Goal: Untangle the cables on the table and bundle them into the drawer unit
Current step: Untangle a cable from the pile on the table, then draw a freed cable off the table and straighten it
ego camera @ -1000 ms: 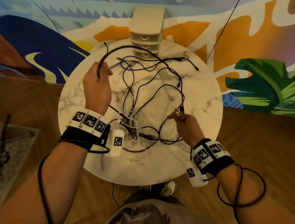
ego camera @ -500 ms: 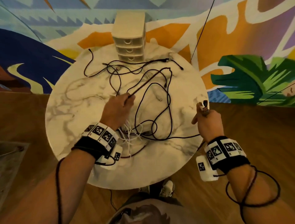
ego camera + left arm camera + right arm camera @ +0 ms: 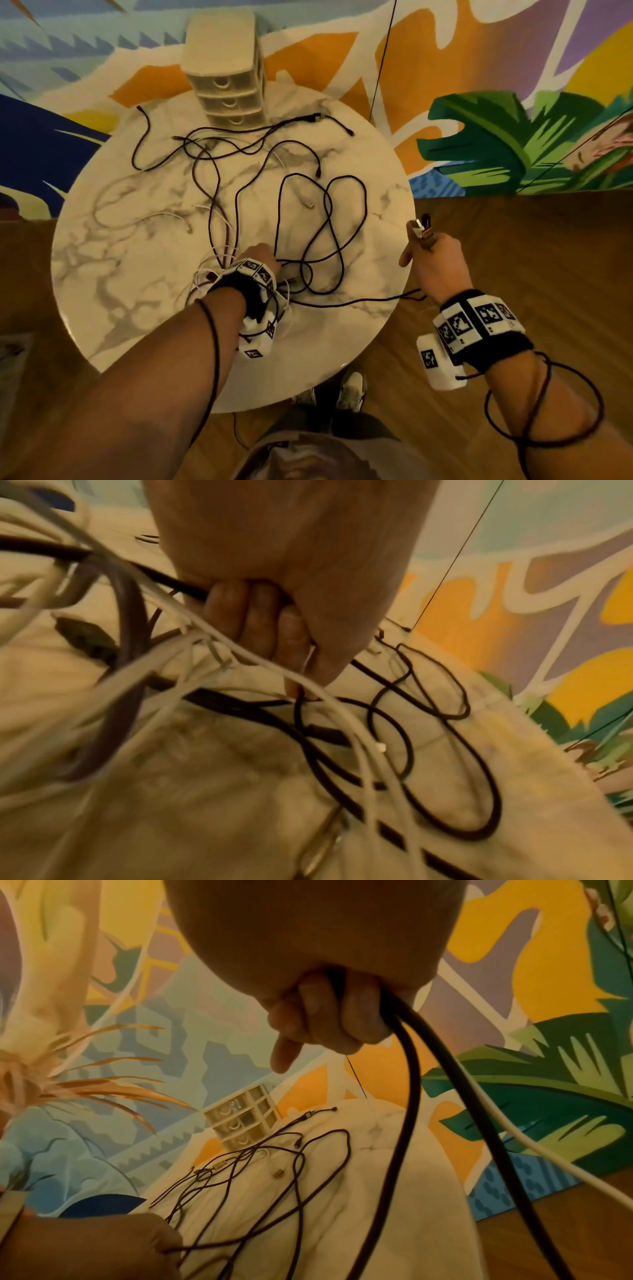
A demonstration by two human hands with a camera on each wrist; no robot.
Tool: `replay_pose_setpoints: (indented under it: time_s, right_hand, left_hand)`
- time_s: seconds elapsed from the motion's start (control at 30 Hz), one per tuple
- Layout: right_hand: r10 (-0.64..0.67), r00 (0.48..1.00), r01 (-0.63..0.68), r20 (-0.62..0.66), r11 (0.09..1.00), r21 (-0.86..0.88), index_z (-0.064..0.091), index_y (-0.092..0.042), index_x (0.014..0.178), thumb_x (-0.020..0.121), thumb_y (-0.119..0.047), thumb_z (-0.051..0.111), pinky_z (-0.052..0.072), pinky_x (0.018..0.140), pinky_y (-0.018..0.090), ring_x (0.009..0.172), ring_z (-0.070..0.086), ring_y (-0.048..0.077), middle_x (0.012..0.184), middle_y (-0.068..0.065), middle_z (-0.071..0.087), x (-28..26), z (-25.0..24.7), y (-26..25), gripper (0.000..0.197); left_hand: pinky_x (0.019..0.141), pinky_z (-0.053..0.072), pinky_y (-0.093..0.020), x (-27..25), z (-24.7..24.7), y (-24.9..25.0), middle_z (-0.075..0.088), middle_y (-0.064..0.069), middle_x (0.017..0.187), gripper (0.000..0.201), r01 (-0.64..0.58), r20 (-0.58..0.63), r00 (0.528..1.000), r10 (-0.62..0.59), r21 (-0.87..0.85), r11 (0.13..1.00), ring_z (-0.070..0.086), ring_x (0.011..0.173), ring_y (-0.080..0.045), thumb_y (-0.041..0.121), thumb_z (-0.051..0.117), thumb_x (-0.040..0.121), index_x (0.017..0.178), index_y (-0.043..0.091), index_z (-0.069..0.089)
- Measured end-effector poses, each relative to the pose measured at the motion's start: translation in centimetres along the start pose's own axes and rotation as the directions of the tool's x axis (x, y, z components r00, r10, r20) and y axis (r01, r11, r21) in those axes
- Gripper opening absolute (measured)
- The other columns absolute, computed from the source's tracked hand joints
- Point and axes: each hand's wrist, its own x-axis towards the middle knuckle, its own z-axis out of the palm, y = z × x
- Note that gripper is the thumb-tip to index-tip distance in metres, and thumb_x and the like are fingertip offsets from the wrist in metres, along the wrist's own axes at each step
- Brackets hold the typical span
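Plug ends (image 3: 422, 230) are held in the right hand (image 3: 433, 265) off the surface (image 3: 342, 329); a black cable (image 3: 346, 301) running leftward gets pinched in the left hand (image 3: 274, 631), nearer the tangle (image 3: 239, 192).

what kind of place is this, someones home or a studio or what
Hard to say for sure; it looks like a decorated indoor room, perhaps a lounge or studio. A round marble-look table stands on a wooden floor before a bright painted mural of leaves, with a small drawer unit on the table.
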Motion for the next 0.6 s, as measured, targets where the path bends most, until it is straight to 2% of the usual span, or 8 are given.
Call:
replay_pose_setpoints:
  time_s: [0.07, 0.13, 0.23, 0.27, 0.3, 0.4, 0.53, 0.6]
  right_hand:
    - [0.012, 1.0, -0.012, 0.003, 1.0, -0.008, 0.065, -0.015, 0.05, 0.092, -0.024, 0.048, 0.049, 0.07, 0.039, 0.068, 0.06, 0.028, 0.061, 0.009, 0.06, 0.2, -0.4, 0.3, 0.046]
    - [0.032, 0.999, -0.032, -0.004, 0.999, -0.02, 0.062, -0.017, 0.048, 0.09, -0.023, 0.05, 0.049, 0.065, 0.042, 0.063, 0.058, 0.031, 0.063, 0.01, 0.062, 0.3, -0.9, 0.8, 0.043]
    - [0.038, 0.998, -0.042, -0.041, 0.995, -0.089, 0.062, -0.017, 0.053, 0.088, -0.018, 0.05, 0.049, 0.066, 0.04, 0.066, 0.058, 0.033, 0.07, 0.012, 0.065, 0.8, -1.9, 1.8, 0.037]
    - [0.046, 0.998, -0.052, -0.05, 0.991, -0.119, 0.064, -0.015, 0.058, 0.088, -0.018, 0.05, 0.05, 0.066, 0.04, 0.067, 0.059, 0.034, 0.072, 0.014, 0.066, 0.9, -2.1, 2.2, 0.034]
    - [0.055, 0.997, -0.063, -0.058, 0.987, -0.15, 0.067, -0.01, 0.064, 0.088, -0.02, 0.049, 0.05, 0.066, 0.039, 0.068, 0.059, 0.035, 0.075, 0.015, 0.067, 1.2, -2.4, 2.8, 0.032]
    - [0.094, 0.993, -0.109, -0.071, 0.965, -0.238, 0.069, -0.004, 0.077, 0.088, -0.022, 0.049, 0.047, 0.064, 0.036, 0.072, 0.058, 0.038, 0.079, 0.018, 0.065, 1.7, -2.8, 4.3, 0.028]
    - [0.123, 0.989, -0.139, -0.076, 0.954, -0.267, 0.063, -0.005, 0.079, 0.087, -0.016, 0.052, 0.044, 0.066, 0.034, 0.074, 0.058, 0.036, 0.082, 0.017, 0.064, 1.8, -2.8, 5.6, 0.019]
    - [0.121, 0.99, -0.135, -0.07, 0.957, -0.256, 0.058, -0.01, 0.074, 0.088, -0.016, 0.053, 0.042, 0.065, 0.033, 0.071, 0.055, 0.033, 0.079, 0.016, 0.062, 1.7, -2.7, 5.8, 0.015]
  left_hand:
    - [0.072, 0.046, -0.035, -0.6, -1.4, 0.7, 0.062, -0.016, 0.104, 0.024, -0.083, -0.094, 0.992, 0.08, -0.022, 0.996, 0.059, 0.092, -0.035, 0.033, 0.057, 0.084, 0.093, 0.011, 0.056]
    - [0.068, 0.045, -0.035, -2.0, -3.6, 1.9, 0.063, -0.013, 0.093, 0.017, -0.196, -0.297, 0.938, 0.178, -0.034, 0.98, 0.059, 0.086, -0.034, 0.03, 0.055, 0.086, 0.089, 0.013, 0.053]
    - [0.063, 0.05, -0.039, -4.4, -6.3, 3.0, 0.065, -0.01, 0.079, 0.013, -0.378, -0.598, 0.745, 0.294, -0.015, 0.926, 0.059, 0.075, -0.031, 0.028, 0.053, 0.088, 0.091, 0.016, 0.052]
    - [0.063, 0.05, -0.041, -4.9, -6.7, 3.1, 0.066, -0.008, 0.079, 0.011, -0.42, -0.635, 0.711, 0.304, -0.035, 0.907, 0.059, 0.074, -0.031, 0.027, 0.053, 0.089, 0.091, 0.016, 0.051]
    - [0.065, 0.051, -0.043, -5.1, -6.9, 3.0, 0.067, -0.007, 0.079, 0.01, -0.454, -0.637, 0.712, 0.295, -0.098, 0.885, 0.06, 0.074, -0.029, 0.027, 0.053, 0.089, 0.09, 0.017, 0.051]
    - [0.073, 0.051, -0.04, -5.5, -7.1, 3.4, 0.068, -0.002, 0.079, 0.01, -0.497, -0.534, 0.799, 0.276, -0.327, 0.804, 0.062, 0.077, -0.02, 0.023, 0.057, 0.09, 0.084, 0.016, 0.052]
    - [0.066, 0.041, -0.021, -6.3, -9.0, 5.5, 0.069, 0.0, 0.077, 0.008, -0.606, -0.651, 0.695, 0.305, -0.303, 0.735, 0.058, 0.07, -0.009, 0.02, 0.057, 0.09, 0.085, 0.016, 0.052]
    - [0.068, 0.044, -0.017, -6.5, -9.7, 6.5, 0.068, -0.001, 0.075, 0.005, -0.673, -0.721, 0.651, 0.239, -0.402, 0.621, 0.061, 0.069, -0.008, 0.017, 0.055, 0.091, 0.089, 0.013, 0.052]
